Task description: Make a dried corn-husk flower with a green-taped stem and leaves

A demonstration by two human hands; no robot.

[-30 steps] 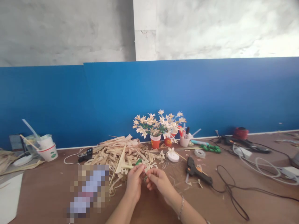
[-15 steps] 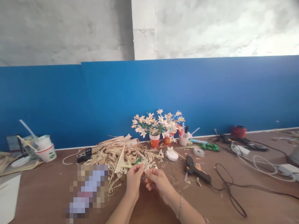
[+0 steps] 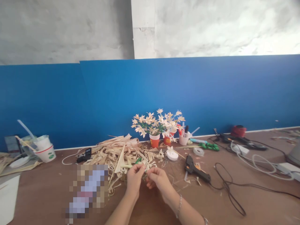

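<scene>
My left hand (image 3: 135, 179) is closed in a pinch above the brown table, near its front middle. Close beside it, my right hand (image 3: 157, 181) also pinches, thumb against forefinger, with the fingertips of both hands almost meeting. A small pale piece shows at the fingertips, too tiny and blurred to name. Just behind the hands lies a heap of dry corn husks (image 3: 126, 147), cut and torn into strips. A bit of green (image 3: 138, 160) shows just behind my left fingertips. Further back, pale husk flowers (image 3: 150, 123) stand in a red paper cup (image 3: 154, 142).
To the right lies a black glue gun (image 3: 197, 169) with its cord (image 3: 228, 186) looping over the table. Nearby are a white round container (image 3: 172, 155), a tape roll (image 3: 198, 152) and green wire (image 3: 209, 146). A paper cup (image 3: 47, 153) stands at left. A blue partition (image 3: 105, 100) rises behind.
The view has shifted very slightly. Both hands stay in almost the same pinching position, and the things on the table have not moved.
</scene>
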